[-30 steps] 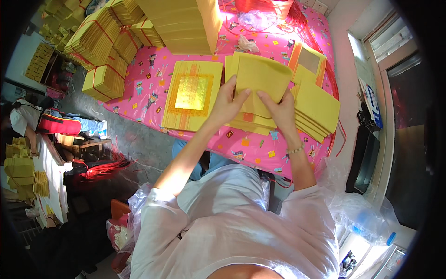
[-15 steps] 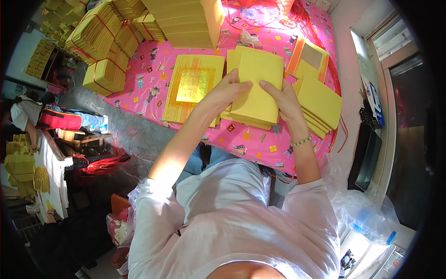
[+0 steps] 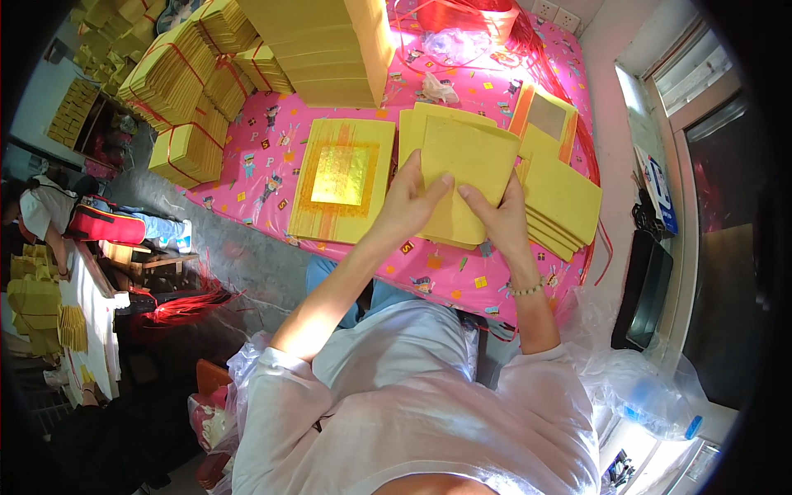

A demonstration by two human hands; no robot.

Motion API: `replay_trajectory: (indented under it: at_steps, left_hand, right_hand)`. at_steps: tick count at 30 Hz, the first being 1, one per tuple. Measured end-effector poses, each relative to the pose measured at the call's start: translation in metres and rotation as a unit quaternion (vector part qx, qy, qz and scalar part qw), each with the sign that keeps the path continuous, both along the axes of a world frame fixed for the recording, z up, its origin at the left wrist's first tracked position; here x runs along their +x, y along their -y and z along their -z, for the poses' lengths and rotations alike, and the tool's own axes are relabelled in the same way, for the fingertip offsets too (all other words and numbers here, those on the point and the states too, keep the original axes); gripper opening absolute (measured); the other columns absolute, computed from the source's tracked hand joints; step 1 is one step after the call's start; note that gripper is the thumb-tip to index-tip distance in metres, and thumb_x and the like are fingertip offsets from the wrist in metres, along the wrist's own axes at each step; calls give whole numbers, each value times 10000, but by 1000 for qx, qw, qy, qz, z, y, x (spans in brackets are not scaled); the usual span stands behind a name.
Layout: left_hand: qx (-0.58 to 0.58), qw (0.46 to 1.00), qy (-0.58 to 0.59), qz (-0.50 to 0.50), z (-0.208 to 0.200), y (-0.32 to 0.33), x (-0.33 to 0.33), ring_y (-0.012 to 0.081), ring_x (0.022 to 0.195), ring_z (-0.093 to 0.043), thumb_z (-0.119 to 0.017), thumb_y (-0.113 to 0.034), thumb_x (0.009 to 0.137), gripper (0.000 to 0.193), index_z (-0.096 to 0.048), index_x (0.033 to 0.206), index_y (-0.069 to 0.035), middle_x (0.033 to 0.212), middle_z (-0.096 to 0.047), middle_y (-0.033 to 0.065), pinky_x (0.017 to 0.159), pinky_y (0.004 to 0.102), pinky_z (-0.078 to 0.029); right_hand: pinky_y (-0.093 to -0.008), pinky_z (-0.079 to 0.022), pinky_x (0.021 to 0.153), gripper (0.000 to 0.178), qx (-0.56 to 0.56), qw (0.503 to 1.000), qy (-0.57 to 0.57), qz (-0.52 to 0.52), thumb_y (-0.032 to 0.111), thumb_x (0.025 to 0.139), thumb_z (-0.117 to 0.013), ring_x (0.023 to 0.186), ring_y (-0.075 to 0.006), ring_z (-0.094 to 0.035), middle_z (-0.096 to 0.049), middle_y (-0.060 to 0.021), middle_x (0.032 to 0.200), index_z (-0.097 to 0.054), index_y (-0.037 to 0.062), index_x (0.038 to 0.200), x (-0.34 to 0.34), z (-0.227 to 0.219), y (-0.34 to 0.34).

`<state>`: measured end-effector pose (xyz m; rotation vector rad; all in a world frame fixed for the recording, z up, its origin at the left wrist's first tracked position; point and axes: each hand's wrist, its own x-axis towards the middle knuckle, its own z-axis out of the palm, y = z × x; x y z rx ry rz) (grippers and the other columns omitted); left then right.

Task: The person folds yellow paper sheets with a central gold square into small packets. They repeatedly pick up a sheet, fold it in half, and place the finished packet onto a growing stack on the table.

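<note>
Between both hands I hold a thin stack of yellow paper, tilted a little over another yellow paper pile on the pink table. My left hand grips its left edge, thumb lying on the top sheet. On the opposite edge, my right hand does the same, with a beaded bracelet at the wrist. The fingers under the stack are hidden. Left of it lies a pile topped with an orange-printed sheet bearing a gold foil square. Fanned yellow stacks sit just right of my right hand.
Tall yellow paper blocks and red-tied bundles stand at the far left of the pink patterned table. Red strings and a red basket are at the back. A window borders the right; another person works at far left.
The held stack has turned slightly clockwise and come a little nearer me, its top edge now apart from the pile beneath. Both hands still grip it. The whole view has shifted slightly.
</note>
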<state>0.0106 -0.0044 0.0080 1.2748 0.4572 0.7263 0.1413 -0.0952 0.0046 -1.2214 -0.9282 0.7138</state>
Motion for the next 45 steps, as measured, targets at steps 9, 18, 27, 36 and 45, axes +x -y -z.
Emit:
replay_trajectory:
  at_steps: [9, 18, 27, 36, 45]
  left_hand:
    - [101, 995, 18, -10, -1, 26, -6, 166, 1178, -460, -503, -69, 961, 404, -319, 1309, 19, 1244, -485, 120, 995, 294, -376]
    - [85, 995, 31, -33, -13, 33, -10, 161, 1166, -474, -508, -50, 952, 401, -334, 1307, 15, 1237, -497, 122, 987, 297, -386]
    - [70, 993, 60, -76, -6, 26, -8, 157, 1085, -530, -527, -37, 933, 349, -387, 1247, 26, 1154, -548, 118, 913, 281, -448]
    - [-4, 999, 20, -34, 1, 17, -25, 158, 1117, -535, -544, 4, 908, 398, -400, 1279, 13, 1199, -551, 108, 929, 281, -442]
    - [-39, 999, -9, -10, -3, 16, -40, 149, 1132, -530, -562, 8, 889, 430, -410, 1291, 8, 1211, -559, 109, 951, 288, -427]
  right_hand:
    - [-273, -508, 822, 360, 10, 999, -33, -22, 17, 806, -703, 955, -118, -614, -652, -66, 1066, -567, -8, 1138, 1, -3, 19]
    - [-258, -506, 780, 340, 20, 999, -29, -33, 68, 846, -679, 935, -107, -612, -652, -66, 1063, -559, -17, 1152, -1, -6, 22]
    - [-250, -513, 746, 298, -48, 996, -69, -42, 159, 922, -619, 876, -95, -624, -671, -75, 1018, -594, -36, 1146, 0, -4, 16]
    - [-222, -503, 730, 286, -60, 993, -96, -45, 182, 933, -609, 848, -69, -616, -679, -50, 986, -621, -33, 1121, -2, 0, 11]
    - [-202, -488, 680, 258, -33, 995, -94, 7, 183, 939, -602, 780, -40, -604, -689, -36, 915, -639, -27, 1084, -6, -10, 3]
